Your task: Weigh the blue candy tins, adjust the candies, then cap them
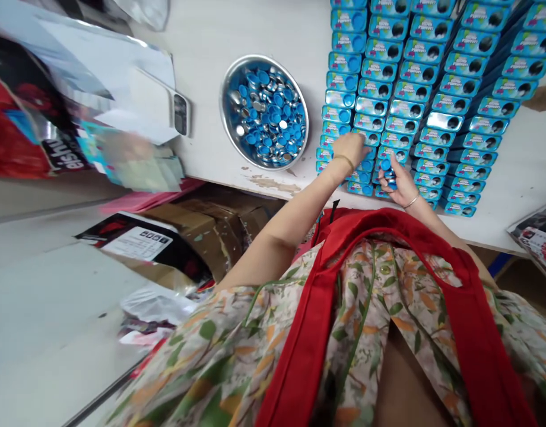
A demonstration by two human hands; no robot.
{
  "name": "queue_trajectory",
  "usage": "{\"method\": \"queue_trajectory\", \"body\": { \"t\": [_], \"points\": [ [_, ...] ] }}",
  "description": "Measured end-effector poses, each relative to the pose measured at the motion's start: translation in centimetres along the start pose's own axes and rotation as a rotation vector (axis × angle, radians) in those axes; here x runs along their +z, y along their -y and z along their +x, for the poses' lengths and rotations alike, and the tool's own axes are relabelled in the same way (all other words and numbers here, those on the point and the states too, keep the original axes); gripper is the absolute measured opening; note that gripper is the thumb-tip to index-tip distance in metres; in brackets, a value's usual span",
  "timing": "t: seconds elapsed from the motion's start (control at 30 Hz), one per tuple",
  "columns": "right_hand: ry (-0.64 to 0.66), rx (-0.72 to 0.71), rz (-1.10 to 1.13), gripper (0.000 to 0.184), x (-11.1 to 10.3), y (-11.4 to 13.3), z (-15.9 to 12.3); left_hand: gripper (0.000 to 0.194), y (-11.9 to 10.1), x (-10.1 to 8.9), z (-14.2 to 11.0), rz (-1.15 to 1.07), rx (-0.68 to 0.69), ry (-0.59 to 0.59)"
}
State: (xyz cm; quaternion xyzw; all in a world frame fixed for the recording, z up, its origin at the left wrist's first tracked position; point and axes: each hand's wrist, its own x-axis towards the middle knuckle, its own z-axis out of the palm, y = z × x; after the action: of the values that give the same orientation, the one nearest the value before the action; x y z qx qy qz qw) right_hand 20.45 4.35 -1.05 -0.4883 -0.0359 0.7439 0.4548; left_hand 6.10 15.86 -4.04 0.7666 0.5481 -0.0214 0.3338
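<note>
Rows of blue printed tins [380,70] stand in columns, each with a round hole at one end of its top. In the leftmost column, blue caps [355,41] fill the holes, while many holes in the other columns look dark. My left hand [351,147] reaches down onto the near part of the second column, fingers curled together; what is under its fingertips is hidden. Just to the right, my right hand [401,182] is closed around several small blue-and-silver caps [389,175], held above the near tins. A steel bowl [224,110] full of the same caps stands left of the tins.
A white phone [181,114] lies beside papers [108,56] at the left. Cardboard boxes [188,222] and plastic bags [157,305] sit below the table edge on that side. A printed packet [540,237] rests at the right edge of the white table [197,35].
</note>
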Motion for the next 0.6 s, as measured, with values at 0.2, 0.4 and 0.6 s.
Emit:
{"method": "queue_trajectory", "body": {
  "t": [0.2,0.4,0.6],
  "points": [
    [-0.086,0.021,-0.043,0.061,1.1,0.7,0.4,0.010,-2.4,0.2,-3.8,-0.345,0.323,-0.018],
    [0.095,-0.006,-0.022,0.055,0.6,1.7,0.1,0.012,-2.2,-0.8,-0.8,-0.197,-0.006,-0.112],
    [0.059,-0.024,-0.105,0.069,-0.3,1.2,-0.1,0.020,-2.8,-2.2,2.0,0.139,-0.220,0.019]
  ]
}}
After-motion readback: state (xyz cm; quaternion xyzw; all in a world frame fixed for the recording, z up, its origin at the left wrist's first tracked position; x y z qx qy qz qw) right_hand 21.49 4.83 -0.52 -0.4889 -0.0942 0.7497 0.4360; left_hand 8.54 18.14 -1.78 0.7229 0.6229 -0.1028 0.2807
